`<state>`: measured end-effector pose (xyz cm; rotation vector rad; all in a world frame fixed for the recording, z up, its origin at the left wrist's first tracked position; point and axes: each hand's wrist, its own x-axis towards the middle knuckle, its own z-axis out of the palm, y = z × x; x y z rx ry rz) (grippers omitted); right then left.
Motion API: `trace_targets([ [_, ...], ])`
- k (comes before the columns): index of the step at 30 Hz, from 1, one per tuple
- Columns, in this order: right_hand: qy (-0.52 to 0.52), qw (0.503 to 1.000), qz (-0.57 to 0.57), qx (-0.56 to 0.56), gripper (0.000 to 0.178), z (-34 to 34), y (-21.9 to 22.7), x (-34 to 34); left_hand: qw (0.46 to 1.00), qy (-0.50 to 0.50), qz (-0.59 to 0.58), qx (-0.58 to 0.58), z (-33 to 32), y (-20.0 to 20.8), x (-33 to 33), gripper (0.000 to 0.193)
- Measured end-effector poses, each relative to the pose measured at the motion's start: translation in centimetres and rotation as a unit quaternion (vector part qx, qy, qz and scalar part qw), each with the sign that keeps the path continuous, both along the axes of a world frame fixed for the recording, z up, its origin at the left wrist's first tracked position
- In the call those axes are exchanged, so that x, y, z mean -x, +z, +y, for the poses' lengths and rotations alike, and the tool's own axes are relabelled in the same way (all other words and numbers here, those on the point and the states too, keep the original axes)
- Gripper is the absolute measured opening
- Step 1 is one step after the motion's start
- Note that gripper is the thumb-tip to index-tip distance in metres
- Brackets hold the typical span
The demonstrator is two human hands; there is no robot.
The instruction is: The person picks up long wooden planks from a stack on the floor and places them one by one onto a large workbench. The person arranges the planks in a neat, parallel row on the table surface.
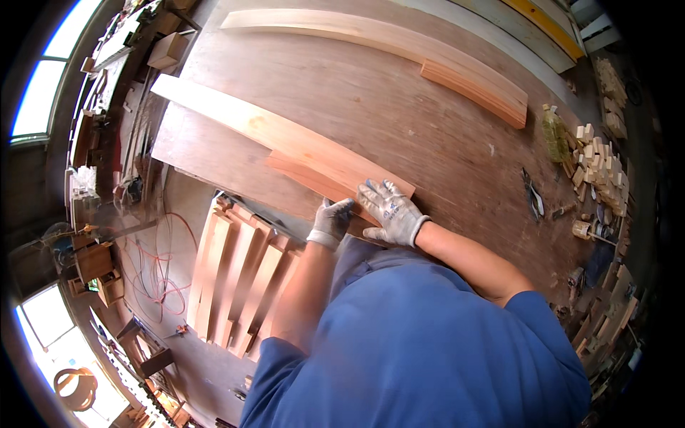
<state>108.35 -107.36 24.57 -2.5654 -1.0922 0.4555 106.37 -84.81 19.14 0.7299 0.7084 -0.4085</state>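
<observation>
A long pale board (264, 128) lies slantwise across the plywood-topped table (421, 153). Against its near side rests a shorter reddish board (303, 173), the two overlapping lengthwise at their right part. My gloved left hand (332, 222) is closed at the near edge of the shorter board, thumb up; its underside is hidden. Over the right end of both boards my gloved right hand (392, 214) lies flat with its fingers spread, pressing on the wood. Both gloves are grey-white and worn.
Across the table's far side lies another long board (357, 28) with a short reddish piece (474, 93) against it. Pliers (532, 195), a plastic bottle (555, 134) and small wood blocks (601, 167) sit at the right. Stacked boards (239, 271) stand at my left, near a red hose (163, 292).
</observation>
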Motion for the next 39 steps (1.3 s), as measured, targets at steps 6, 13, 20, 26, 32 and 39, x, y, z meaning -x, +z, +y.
trace_targets([
  [6, -0.119, 0.987, 0.034, 0.1, 0.12, 0.9, 2.0, -1.9, 1.0, 0.019, 0.017, -0.009, -0.3, -0.1, 0.0, 0.045],
  [13, -0.166, 0.966, 0.1, 0.169, 0.142, -0.7, 3.5, -0.5, 0.999, -0.024, 0.021, -0.001, 0.3, -4.1, 0.7, 0.066],
  [20, -0.2, 0.962, 0.11, 0.151, 0.126, -2.0, 4.4, -0.3, 0.983, -0.121, 0.051, -0.131, -0.7, -1.0, 0.1, 0.005],
  [26, -0.198, 0.955, 0.056, 0.211, 0.133, -9.2, 3.2, -0.3, 0.987, -0.152, 0.006, 0.049, -3.1, -2.4, 1.0, 0.015],
  [32, -0.212, 0.934, 0.041, 0.285, 0.134, -20.3, 2.7, -3.2, 0.974, -0.219, -0.01, -0.06, -1.9, -1.5, 0.2, 0.023],
  [39, -0.27, 0.876, 0.067, 0.394, 0.134, -28.2, 3.4, -5.8, 0.978, -0.201, -0.039, 0.029, -0.9, -1.8, 1.0, 0.012],
])
